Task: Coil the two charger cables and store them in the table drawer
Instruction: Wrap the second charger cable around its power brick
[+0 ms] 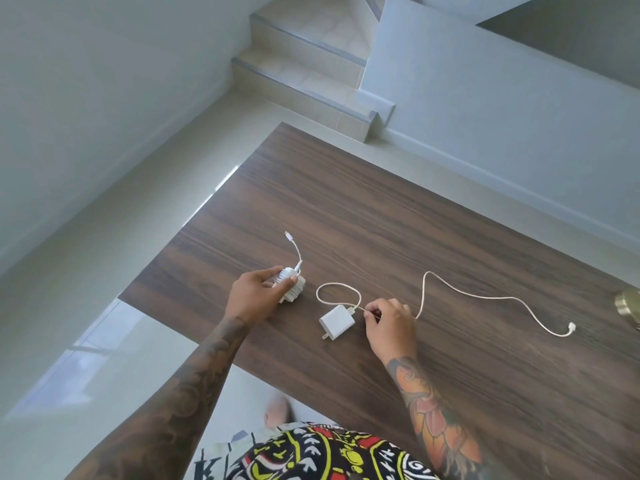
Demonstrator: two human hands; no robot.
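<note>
The fingers point(375, 311) of the right hand point(389, 323) pinch the loose cable point(485, 297) just beside its white adapter point(336, 322), which lies flat on the tabletop point(381, 209). From the pinch, the cable forms a small loop toward the left hand, then runs in a wavy line to the right, ending in a connector point(571, 327) resting on the tabletop. The left hand point(256, 294) grips the coiled charger point(292, 287) between thumb and fingers, the bundle touching the tabletop; its short free end point(293, 242) curves away from the person. A brass-coloured object point(628, 301) sits at the tabletop's right edge.
</note>
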